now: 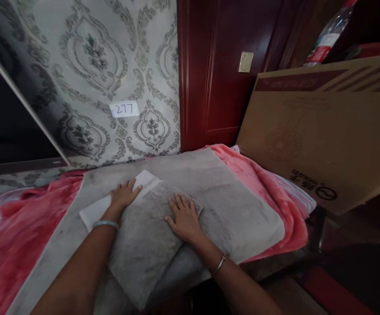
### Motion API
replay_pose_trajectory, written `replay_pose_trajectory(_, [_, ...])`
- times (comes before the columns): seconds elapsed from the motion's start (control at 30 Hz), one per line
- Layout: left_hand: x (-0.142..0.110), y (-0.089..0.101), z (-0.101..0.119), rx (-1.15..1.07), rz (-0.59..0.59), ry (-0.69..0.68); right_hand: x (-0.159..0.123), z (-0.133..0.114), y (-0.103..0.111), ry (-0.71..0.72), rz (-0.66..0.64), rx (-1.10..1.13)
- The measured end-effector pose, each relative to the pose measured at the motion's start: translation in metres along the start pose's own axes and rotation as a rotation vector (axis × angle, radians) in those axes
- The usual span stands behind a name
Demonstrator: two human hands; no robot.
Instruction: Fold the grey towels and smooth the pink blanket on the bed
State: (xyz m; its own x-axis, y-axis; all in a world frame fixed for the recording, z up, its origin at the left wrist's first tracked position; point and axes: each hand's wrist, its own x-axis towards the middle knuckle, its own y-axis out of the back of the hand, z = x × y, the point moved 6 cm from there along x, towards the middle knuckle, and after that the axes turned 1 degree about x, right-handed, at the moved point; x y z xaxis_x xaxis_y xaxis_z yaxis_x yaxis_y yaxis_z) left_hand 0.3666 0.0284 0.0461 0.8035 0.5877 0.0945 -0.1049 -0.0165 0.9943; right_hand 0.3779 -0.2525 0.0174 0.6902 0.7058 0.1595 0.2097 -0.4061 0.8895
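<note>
A grey plush cloth (144, 236) with a white band (94, 209) along its far left edge lies at a slant in front of me. Beneath it spreads a larger light grey plush blanket (249, 210). My left hand (124, 194) rests flat on the cloth near the white band, fingers stretched out. My right hand (184, 217) lies flat near the cloth's right corner, fingers spread. Neither hand grips anything. A bracelet sits on each wrist.
Pink blankets (26, 245) with striped fabric lie under the grey one. A large cardboard box (321, 131) leans at the right, with a plastic bottle (328, 41) behind its top edge. A dark screen (9, 122) stands left. Behind are a patterned wall and a dark red door (216, 96).
</note>
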Motion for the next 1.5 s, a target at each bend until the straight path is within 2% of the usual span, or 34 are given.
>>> replay_pose_trajectory(0.2, [-0.005,-0.003,0.005,0.0,-0.039,0.006,0.006,-0.004,0.004,-0.006,-0.064,0.002])
replay_pose_trajectory(0.27, [-0.006,-0.004,0.005,0.0,-0.029,0.004,0.009,-0.018,0.007,0.041,-0.092,0.002])
replay_pose_trajectory(0.43, [-0.008,-0.005,0.002,-0.001,-0.027,-0.001,0.002,-0.073,-0.005,0.326,-0.177,0.057])
replay_pose_trajectory(0.53, [-0.008,-0.006,0.002,-0.004,-0.024,-0.007,-0.007,-0.081,-0.016,0.355,-0.207,0.075])
replay_pose_trajectory(0.67, [-0.009,-0.005,0.003,-0.019,-0.014,-0.008,-0.027,-0.07,-0.021,0.349,-0.243,0.074])
replay_pose_trajectory(0.83, [-0.011,-0.003,0.004,-0.052,-0.007,-0.004,-0.065,-0.055,-0.023,0.339,-0.227,0.085])
replay_pose_trajectory(1.0, [-0.017,0.009,0.006,-0.126,0.144,-0.06,-0.106,-0.043,-0.024,0.322,-0.159,0.101])
replay_pose_trajectory(1.1, [-0.025,0.019,0.01,-0.154,0.179,-0.136,-0.119,-0.035,-0.023,0.317,-0.119,0.139])
replay_pose_trajectory(1.2, [-0.045,0.028,0.012,-0.156,0.181,-0.191,-0.113,-0.023,-0.013,0.327,-0.027,0.244])
replay_pose_trajectory(1.3, [-0.082,0.026,0.022,-0.117,0.152,-0.297,-0.088,0.0,0.01,0.28,0.205,0.335])
replay_pose_trajectory(1.37, [-0.113,0.016,0.034,-0.083,0.098,-0.406,-0.066,0.019,0.023,0.181,0.346,0.33])
replay_pose_trajectory(1.43, [-0.139,0.003,0.043,-0.074,0.051,-0.481,-0.045,0.035,0.026,0.059,0.392,0.302])
replay_pose_trajectory(1.5, [-0.156,-0.006,0.047,-0.089,0.045,-0.499,-0.031,0.046,0.019,-0.042,0.352,0.286])
